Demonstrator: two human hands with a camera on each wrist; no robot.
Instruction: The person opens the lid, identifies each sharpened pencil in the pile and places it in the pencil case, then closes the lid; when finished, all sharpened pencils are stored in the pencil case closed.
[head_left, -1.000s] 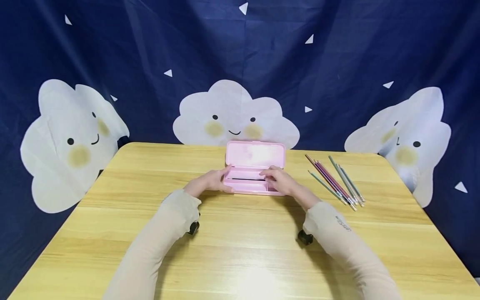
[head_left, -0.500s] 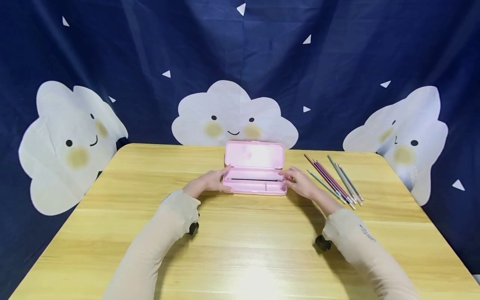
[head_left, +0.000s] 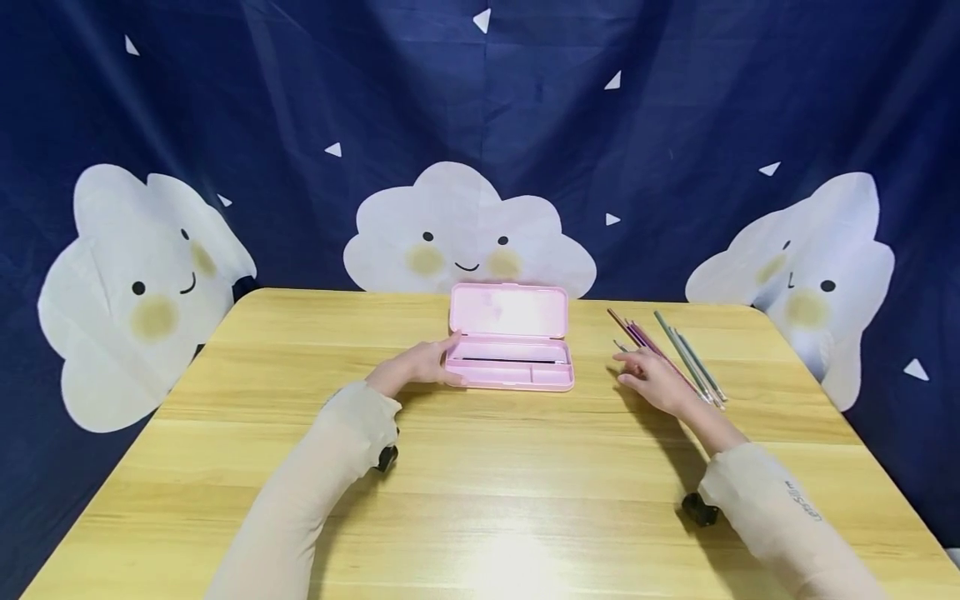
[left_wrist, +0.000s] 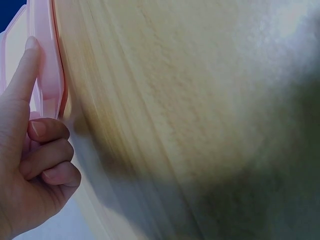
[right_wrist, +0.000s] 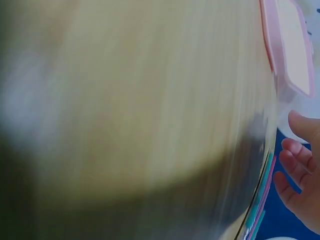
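Observation:
A pink pencil case (head_left: 508, 311) stands with its lid raised at the middle of the table's far part. In its long rear compartment lies one dark pencil (head_left: 510, 360). My left hand (head_left: 416, 364) holds the case's left end, the fingers and thumb spread across it front to back. In the left wrist view, a straight finger lies along the case's edge while other fingers curl. To the right of the case, my right hand (head_left: 654, 382) hovers by the loose pencils (head_left: 693, 362), its fingers loosely bent and holding nothing. That hand hides parts of the red, purple and green pencils.
A yellow wooden table (head_left: 480, 483) carries everything. Behind it hangs a dark blue curtain (head_left: 645, 150) with white clouds. Each wrist wears a small black camera, such as the one at the right sleeve (head_left: 701, 508).
My right hand has left the inside of the case and moved right to the loose pencils. My left hand has kept its place at the case's left end.

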